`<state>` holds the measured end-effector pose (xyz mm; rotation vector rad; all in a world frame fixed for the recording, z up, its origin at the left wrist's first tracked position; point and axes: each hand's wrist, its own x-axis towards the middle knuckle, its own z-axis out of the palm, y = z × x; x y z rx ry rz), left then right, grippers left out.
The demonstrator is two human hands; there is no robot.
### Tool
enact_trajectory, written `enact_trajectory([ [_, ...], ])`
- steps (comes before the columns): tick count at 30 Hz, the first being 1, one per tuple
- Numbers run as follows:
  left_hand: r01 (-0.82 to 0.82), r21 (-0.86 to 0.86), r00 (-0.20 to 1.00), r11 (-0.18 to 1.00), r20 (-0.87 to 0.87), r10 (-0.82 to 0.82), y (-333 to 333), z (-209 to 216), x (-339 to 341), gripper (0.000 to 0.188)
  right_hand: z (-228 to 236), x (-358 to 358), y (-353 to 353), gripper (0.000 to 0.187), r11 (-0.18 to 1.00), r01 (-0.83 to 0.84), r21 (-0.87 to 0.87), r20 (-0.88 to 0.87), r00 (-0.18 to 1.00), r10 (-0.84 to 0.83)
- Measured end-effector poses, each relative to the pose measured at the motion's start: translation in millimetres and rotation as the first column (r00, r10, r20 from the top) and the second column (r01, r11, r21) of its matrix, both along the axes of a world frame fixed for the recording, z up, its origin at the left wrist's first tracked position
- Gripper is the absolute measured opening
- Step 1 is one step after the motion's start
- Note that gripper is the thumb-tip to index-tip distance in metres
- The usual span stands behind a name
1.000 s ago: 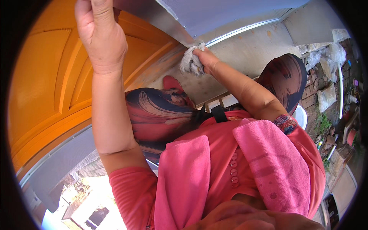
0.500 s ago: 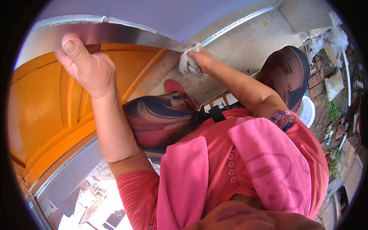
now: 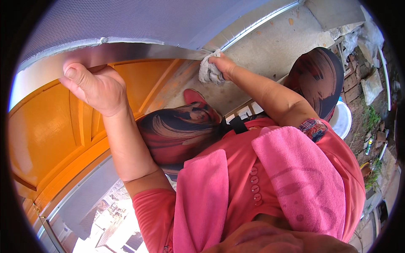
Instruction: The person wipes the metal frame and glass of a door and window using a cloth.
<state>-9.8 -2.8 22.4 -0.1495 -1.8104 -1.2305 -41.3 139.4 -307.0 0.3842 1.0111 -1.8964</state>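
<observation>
A mesh screen panel (image 3: 126, 25) with a shiny metal frame (image 3: 139, 51) spans the upper part of the view. My left hand (image 3: 101, 89) is closed around the frame's edge on the left, thumb on the near side and the other fingers mostly hidden behind it. Beside the frame's right-hand end, my right hand (image 3: 224, 66) clutches a crumpled grey-white cloth (image 3: 210, 72). The cloth is bunched under its fingers and appears to touch the frame's corner.
An orange panelled door (image 3: 46, 126) lies beyond my left arm. Concrete floor (image 3: 270, 46) spreads past my right hand. A white bucket (image 3: 341, 120) stands by my right knee, with bricks, plastic sheeting (image 3: 371, 86) and a white pipe (image 3: 384, 80) farther right.
The left end of the frame and my left hand holding it sit lower in the view. My right hand and the cloth have barely shifted.
</observation>
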Motion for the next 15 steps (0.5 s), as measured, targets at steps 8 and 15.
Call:
enact_trajectory([
  [8,0.094,-0.031,0.996,0.995,0.008,-0.094,-18.6,-3.9,4.0,0.043,-34.3,-28.2,14.6,0.028,0.985,0.171,0.011,0.042,0.984,-0.172],
  [15,-0.060,-0.033,0.998,0.998,-0.027,0.060,-25.7,-11.1,3.9,0.053,-16.7,-55.1,39.3,0.034,0.930,0.334,0.151,0.009,0.941,-0.339],
])
